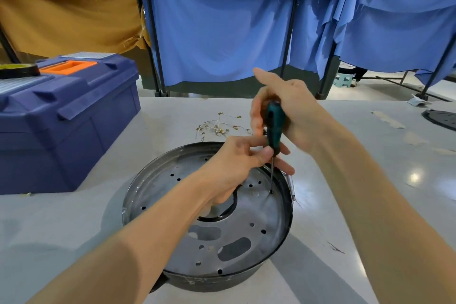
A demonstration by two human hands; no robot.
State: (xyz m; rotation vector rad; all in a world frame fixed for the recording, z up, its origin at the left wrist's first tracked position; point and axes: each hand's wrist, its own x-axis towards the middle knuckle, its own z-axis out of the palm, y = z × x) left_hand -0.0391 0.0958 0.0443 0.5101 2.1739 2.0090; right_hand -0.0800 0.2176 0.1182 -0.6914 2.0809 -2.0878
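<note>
A round metal base (172,195) with several holes and slots lies upside down on the grey table, its black rim around it. A screwdriver (274,126) with a green and black handle stands upright, its thin shaft reaching down to a screw hole (271,191) near the base's far right edge. My right hand (291,108) grips the handle from above. My left hand (237,165) hovers over the base and pinches the screwdriver at the bottom of the handle, where the shaft begins.
A blue toolbox (66,116) with an orange handle stands at the left, a roll of black tape (18,70) on its lid. Thin wires with brass terminals (219,126) lie behind the base. A dark round part (441,118) sits at the right edge. Blue curtains hang behind.
</note>
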